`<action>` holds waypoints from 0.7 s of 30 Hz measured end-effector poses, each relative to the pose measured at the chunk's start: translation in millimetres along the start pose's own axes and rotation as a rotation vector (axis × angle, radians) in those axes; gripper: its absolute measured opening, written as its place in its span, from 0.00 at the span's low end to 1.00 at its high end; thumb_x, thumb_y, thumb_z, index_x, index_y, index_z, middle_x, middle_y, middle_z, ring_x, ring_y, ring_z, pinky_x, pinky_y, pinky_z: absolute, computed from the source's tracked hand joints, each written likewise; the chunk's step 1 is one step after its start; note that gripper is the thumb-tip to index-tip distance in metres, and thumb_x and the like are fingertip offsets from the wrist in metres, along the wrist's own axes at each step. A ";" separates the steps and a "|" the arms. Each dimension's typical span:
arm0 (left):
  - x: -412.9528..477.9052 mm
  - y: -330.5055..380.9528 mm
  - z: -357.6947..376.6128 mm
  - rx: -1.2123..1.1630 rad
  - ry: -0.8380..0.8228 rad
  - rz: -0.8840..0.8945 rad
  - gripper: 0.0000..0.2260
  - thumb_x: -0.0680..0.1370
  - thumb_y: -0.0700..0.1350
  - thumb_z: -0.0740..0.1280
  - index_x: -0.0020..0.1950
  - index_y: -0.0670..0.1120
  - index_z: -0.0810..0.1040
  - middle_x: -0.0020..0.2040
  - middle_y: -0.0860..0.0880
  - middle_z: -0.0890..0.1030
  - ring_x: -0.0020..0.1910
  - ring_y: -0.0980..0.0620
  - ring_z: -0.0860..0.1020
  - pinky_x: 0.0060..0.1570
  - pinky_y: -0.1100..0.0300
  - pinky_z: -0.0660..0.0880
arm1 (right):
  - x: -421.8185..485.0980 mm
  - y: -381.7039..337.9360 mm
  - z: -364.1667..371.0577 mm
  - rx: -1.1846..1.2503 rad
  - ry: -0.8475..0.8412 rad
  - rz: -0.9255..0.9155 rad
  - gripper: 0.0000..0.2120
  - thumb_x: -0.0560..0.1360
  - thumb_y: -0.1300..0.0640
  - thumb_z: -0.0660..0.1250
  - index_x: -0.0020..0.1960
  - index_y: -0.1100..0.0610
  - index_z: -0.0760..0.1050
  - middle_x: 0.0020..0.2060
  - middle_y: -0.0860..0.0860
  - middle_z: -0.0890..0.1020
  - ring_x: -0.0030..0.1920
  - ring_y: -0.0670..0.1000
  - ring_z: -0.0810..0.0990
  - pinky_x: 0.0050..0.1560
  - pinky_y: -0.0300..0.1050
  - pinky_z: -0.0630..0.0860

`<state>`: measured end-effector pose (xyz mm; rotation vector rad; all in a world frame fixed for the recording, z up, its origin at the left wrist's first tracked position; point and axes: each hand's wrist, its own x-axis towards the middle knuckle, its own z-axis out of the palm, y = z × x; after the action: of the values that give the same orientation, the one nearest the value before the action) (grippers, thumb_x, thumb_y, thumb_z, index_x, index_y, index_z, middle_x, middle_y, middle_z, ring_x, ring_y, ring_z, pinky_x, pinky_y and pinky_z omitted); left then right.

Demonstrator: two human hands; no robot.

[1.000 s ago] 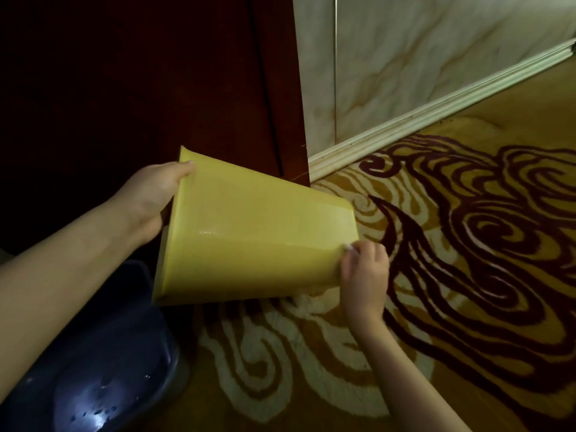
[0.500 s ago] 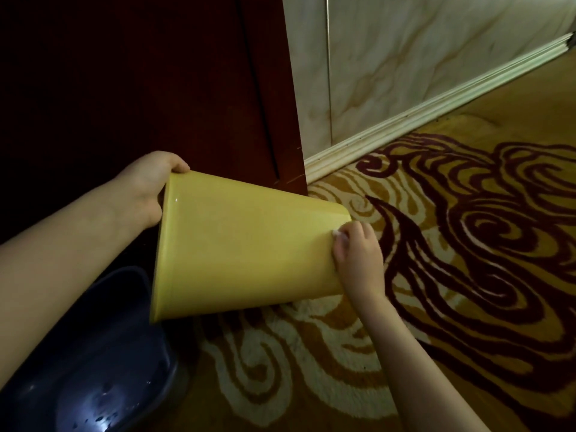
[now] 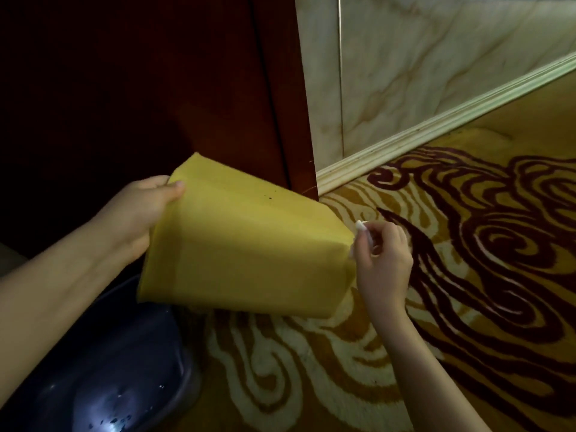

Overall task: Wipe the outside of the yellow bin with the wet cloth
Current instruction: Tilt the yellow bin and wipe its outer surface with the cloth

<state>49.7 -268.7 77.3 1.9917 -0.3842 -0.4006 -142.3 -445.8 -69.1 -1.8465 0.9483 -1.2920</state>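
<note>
The yellow bin is up off the carpet, held on its side with the open mouth towards the person and the base pointing away, just above the dark basin on the floor. The left hand is clamped on the rim at the mouth, thumb over the outer wall and the other fingers hidden inside.

Compared with half a second ago the bin has been turned in that grip: a different face is now uppermost, and a few small dark specks show on it near the far edge, in front of the dark wooden door. The right hand has slid off the side wall to the base corner. It is closed round the wet cloth, of which only a small white tuft shows above the knuckles and a sliver by the bin's edge. Whether the cloth is pressing on the plastic right now I cannot tell; it looks to be just at the edge of the base.

To my eye one face has had its stroke and the person is rotating the bin to bring up the next. The specked face looks not yet wiped, so the job seems partway through, with the next pass likely to run along that upper wall
</note>
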 end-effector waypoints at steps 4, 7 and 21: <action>-21.1 -32.8 -12.9 -0.017 -0.171 -0.034 0.08 0.79 0.46 0.59 0.51 0.53 0.79 0.41 0.54 0.86 0.40 0.56 0.83 0.41 0.58 0.74 | -9.8 -7.4 7.0 0.024 -0.057 -0.034 0.04 0.76 0.61 0.65 0.47 0.62 0.76 0.41 0.53 0.77 0.39 0.37 0.71 0.40 0.21 0.66; -36.4 -64.2 -27.9 -0.050 -0.194 -0.099 0.09 0.78 0.47 0.60 0.54 0.52 0.78 0.46 0.52 0.86 0.44 0.54 0.83 0.44 0.56 0.74 | -22.0 -14.0 16.3 0.027 -0.129 -0.053 0.04 0.76 0.61 0.65 0.48 0.62 0.76 0.41 0.52 0.77 0.40 0.37 0.71 0.41 0.22 0.66; -31.8 -65.7 7.6 -0.030 -0.063 -0.192 0.10 0.79 0.43 0.60 0.60 0.47 0.71 0.48 0.41 0.81 0.43 0.43 0.80 0.38 0.53 0.76 | -68.0 -87.2 86.1 -0.049 -0.492 -0.321 0.05 0.76 0.61 0.63 0.49 0.62 0.75 0.45 0.56 0.76 0.45 0.55 0.74 0.46 0.49 0.74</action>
<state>24.1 -232.9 18.5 1.9969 -0.2254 -0.5873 -60.9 -333.3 -49.8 -2.2756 0.4363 -0.9161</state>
